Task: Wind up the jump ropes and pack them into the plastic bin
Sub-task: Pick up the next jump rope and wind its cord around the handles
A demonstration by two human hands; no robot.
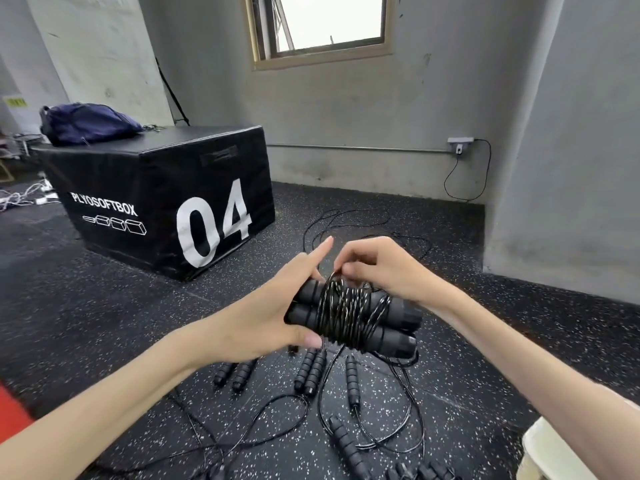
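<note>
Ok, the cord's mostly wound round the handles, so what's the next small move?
Probably tuck the loop the right hand pinches under the wound black cord, since the left hand grips the paired black foam handles and the end looks unsecured.

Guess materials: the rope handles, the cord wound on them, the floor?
Handles: matte black, ribbed, probably foam or soft rubber. Cord: thin and glossy with white glints, likely plastic-coated, core not visible. Floor: black with white flecks, looks like rubber gym matting.
</note>
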